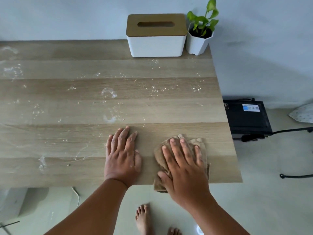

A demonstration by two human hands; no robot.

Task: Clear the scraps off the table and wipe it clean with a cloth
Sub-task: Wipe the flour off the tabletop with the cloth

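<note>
Brown cloth [182, 160] lay pressed under our flat, spread right hand [184, 168]; left hand [122, 155] rested open at nine o'clock, white smears [108, 94] at twelve

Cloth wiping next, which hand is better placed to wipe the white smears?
Right. The right hand already presses flat on the cloth; the left hand lies bare on the table.
</note>
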